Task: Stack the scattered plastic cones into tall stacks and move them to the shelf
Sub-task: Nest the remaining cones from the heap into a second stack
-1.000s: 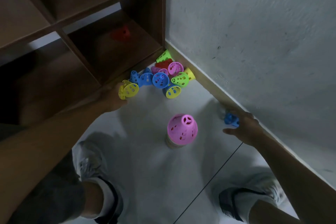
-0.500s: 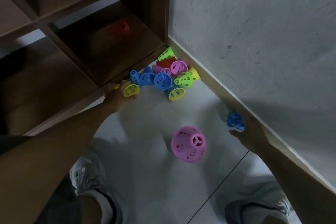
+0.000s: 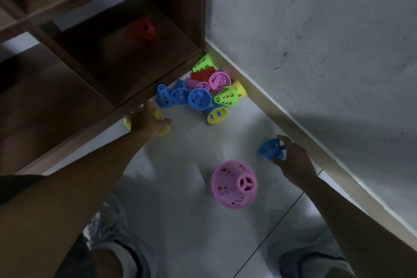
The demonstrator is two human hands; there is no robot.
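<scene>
A stack topped by a pink cone (image 3: 234, 184) stands on the floor between my arms. My left hand (image 3: 145, 121) grips a yellow cone (image 3: 160, 119) close to the shelf's bottom edge. My right hand (image 3: 292, 158) holds a blue cone (image 3: 272, 149) just right of the stack, above the floor. A pile of several scattered cones (image 3: 203, 95), blue, pink, green, yellow and red, lies in the corner by the wall. A red cone (image 3: 142, 31) sits inside a lower shelf compartment.
The brown wooden shelf (image 3: 94, 88) fills the upper left, with open compartments. A grey wall with a skirting board (image 3: 293, 124) runs along the right. My knees and shoes show at the bottom on the pale tiled floor.
My right hand has drawn the blue cone away from the skirting board toward the stack. My left hand has closed over the yellow cone and pulled it back a little from the pile.
</scene>
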